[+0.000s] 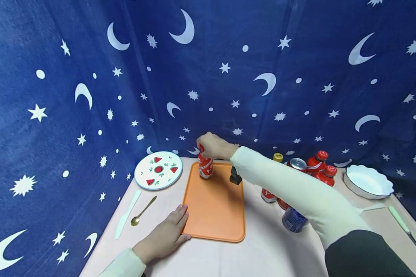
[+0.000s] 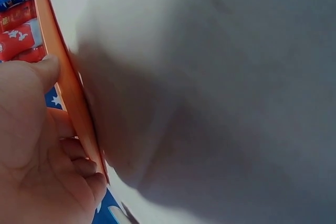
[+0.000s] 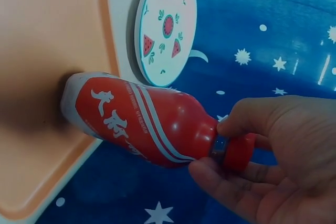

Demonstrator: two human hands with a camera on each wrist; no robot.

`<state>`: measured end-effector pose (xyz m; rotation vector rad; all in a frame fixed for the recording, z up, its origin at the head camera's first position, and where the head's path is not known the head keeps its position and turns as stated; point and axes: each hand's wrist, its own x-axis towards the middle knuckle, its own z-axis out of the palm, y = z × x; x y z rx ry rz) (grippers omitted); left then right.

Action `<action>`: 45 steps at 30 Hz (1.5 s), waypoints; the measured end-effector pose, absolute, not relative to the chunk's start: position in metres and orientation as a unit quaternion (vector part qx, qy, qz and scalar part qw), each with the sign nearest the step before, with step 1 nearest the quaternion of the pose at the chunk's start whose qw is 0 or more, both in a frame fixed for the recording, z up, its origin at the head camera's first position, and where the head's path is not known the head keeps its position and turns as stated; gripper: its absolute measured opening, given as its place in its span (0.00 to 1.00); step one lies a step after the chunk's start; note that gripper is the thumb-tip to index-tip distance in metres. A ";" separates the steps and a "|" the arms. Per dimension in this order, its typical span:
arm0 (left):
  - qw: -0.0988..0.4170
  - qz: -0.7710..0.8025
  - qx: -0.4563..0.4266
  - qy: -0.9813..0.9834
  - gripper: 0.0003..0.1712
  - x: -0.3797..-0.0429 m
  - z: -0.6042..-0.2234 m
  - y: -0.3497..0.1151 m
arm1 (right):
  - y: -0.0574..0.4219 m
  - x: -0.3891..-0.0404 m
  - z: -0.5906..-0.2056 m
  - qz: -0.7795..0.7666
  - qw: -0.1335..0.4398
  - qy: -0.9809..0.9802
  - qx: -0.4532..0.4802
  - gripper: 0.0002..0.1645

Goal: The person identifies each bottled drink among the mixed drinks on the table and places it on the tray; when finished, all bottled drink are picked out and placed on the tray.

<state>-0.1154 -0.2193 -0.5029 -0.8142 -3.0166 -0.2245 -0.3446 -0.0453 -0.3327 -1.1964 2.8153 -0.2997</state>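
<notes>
On one table [image 1: 225, 257], relaxed left fingers [image 1: 178, 214] touch one tray [image 1: 215, 207]; right fingers [image 3: 212, 181] pinch one bottle [image 3: 144, 119], apparently on it.

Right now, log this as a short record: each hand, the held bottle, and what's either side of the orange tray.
Right hand: holds a red-labelled, red-capped plastic bottle by the neck
Left hand: touches the near left corner of the orange rectangular tray
Held bottle: roughly upright, over the tray's far left part; contact unclear
Left of tray: round white watermelon-patterned plate, pale knife, gold-coloured spoon
Right of tray: red-capped bottles, blue can, white scalloped bowl, green-handled utensil
</notes>
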 end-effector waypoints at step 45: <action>0.006 -0.083 -0.251 -0.964 0.40 -0.114 -0.503 -0.218 | 0.060 -0.340 -0.286 -0.061 -0.023 0.934 -0.352 0.23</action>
